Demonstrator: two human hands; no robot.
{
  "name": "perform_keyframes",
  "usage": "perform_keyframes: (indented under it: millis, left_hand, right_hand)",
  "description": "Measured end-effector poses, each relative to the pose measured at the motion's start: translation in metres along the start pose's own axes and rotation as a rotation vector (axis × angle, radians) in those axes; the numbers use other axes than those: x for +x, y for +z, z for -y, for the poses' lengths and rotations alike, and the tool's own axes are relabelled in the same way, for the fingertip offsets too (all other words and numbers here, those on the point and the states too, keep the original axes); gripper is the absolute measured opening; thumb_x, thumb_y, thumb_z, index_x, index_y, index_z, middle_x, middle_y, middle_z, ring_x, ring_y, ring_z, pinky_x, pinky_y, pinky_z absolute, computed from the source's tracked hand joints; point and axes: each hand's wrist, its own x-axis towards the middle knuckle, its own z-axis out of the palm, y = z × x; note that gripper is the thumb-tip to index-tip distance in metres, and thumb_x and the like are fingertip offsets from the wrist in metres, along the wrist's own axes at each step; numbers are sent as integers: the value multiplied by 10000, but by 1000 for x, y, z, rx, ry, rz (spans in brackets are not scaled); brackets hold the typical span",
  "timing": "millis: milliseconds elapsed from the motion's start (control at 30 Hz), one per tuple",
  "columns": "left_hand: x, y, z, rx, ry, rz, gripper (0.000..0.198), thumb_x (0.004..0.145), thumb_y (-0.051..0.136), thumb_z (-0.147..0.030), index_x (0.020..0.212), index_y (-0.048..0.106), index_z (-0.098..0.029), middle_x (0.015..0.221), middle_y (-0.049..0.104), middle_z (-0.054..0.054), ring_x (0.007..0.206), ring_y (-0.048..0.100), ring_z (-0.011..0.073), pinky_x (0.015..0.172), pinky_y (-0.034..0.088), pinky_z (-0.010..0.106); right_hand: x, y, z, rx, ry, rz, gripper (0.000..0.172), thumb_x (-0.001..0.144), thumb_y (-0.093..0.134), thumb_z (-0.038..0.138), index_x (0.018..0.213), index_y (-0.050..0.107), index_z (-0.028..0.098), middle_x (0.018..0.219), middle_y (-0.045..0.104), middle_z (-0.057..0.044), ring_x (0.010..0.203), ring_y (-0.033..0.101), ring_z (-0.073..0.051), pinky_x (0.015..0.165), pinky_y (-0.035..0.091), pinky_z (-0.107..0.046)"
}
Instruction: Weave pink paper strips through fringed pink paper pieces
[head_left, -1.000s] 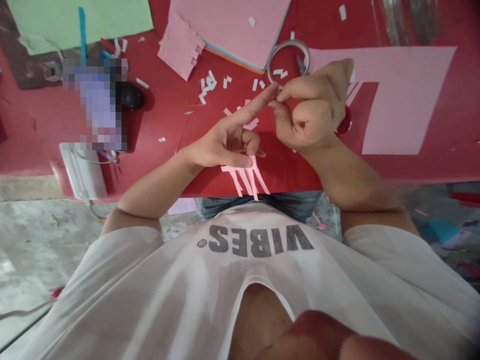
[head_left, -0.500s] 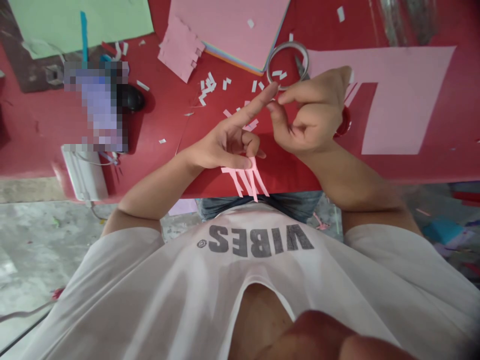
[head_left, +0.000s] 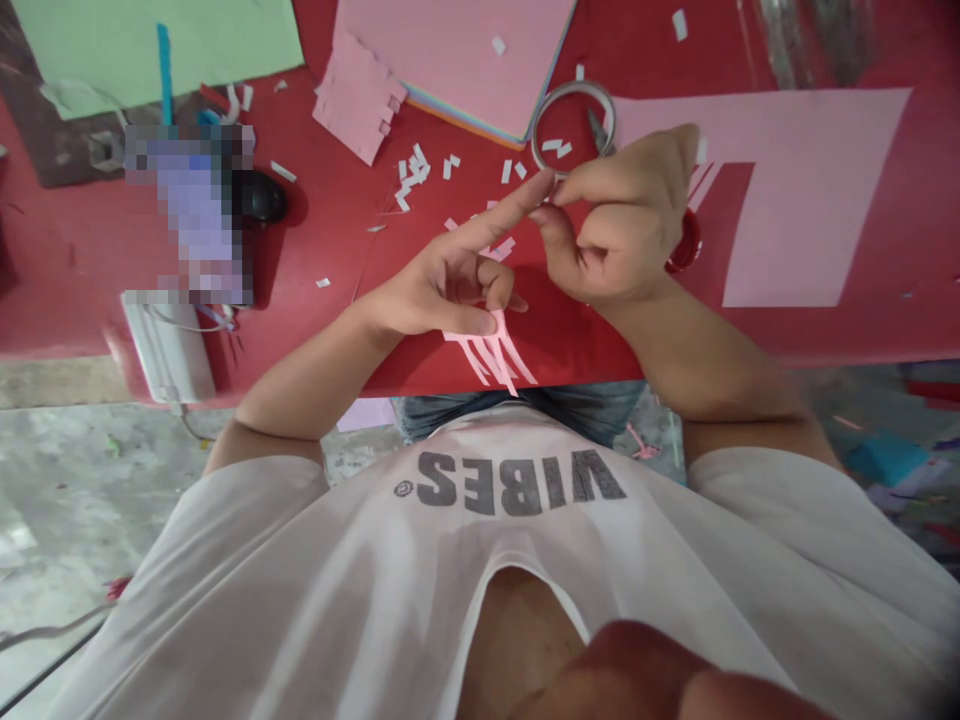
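My left hand [head_left: 450, 275] rests over the red table [head_left: 315, 240], thumb and curled fingers closed on a bunch of thin pink paper strips [head_left: 495, 355] that hang toward my shirt. Its index finger points out to the right. My right hand [head_left: 622, 220] is closed in a pinch at that fingertip; what it pinches is too small to make out. A roll of tape [head_left: 574, 120] lies just behind the two hands.
A large cut pink sheet [head_left: 810, 190] lies at the right. A stack of coloured paper [head_left: 457, 50], a notched pink piece [head_left: 358, 95] and a green sheet [head_left: 157, 40] sit at the back. Small white scraps [head_left: 416, 170] litter the middle. A black object [head_left: 262, 195] lies left.
My right hand's pinch at the left index fingertip loosened slightly, then closed again. The strips shifted a little in my left hand.
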Motion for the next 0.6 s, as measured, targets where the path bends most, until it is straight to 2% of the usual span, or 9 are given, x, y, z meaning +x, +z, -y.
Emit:
perform_keyframes:
  millis: [67,133,267,367,467,600]
  left_hand:
    - [-1,3,-3,-93,6,11,1277,738,925,-282,1722,112,-292,674,659,-106,563,618,89,1037,650,427]
    - [-1,6,-7,-186,21,1,1181,756,907,-339,1702,199,-330,621,627,-135,475,559,65,1003,668,422]
    - [-1,9,-11,-254,49,-27,995,761,888,-409,1618,384,-371,542,563,-170,378,447,30,956,678,403]
    - [-2,8,-11,-222,29,-53,1081,738,910,-466,1642,328,-345,535,566,-171,380,453,40,956,674,434]
    - [-3,6,-9,-228,1,-64,1172,713,938,-449,1661,260,-332,566,603,-158,423,499,57,963,670,435]
    - [-3,5,-5,-214,-30,-111,1237,652,977,-471,1654,264,-329,600,623,-144,490,565,82,961,669,426]
  right_hand:
    - [1,2,-3,4,-36,-49,535,1048,377,717,796,555,280,941,690,-59,996,660,-319,920,477,-642]
    - [2,2,-4,-30,-95,-95,488,1064,378,676,864,631,310,940,693,-47,936,656,-307,931,456,-638]
    - [5,-3,7,-147,-93,-76,378,1073,411,603,1084,715,379,1042,734,-44,941,655,-327,990,393,-654]
    - [6,-7,18,-220,-37,-34,333,1068,441,574,1165,704,393,1099,750,-39,988,653,-336,1005,394,-638]
    - [6,-7,24,-300,-42,-15,285,1076,439,510,1121,697,399,1079,766,-21,958,659,-318,946,432,-604]
    - [6,-2,24,-318,-73,-15,218,1065,470,439,1074,682,388,1068,771,-12,957,670,-303,901,455,-584]
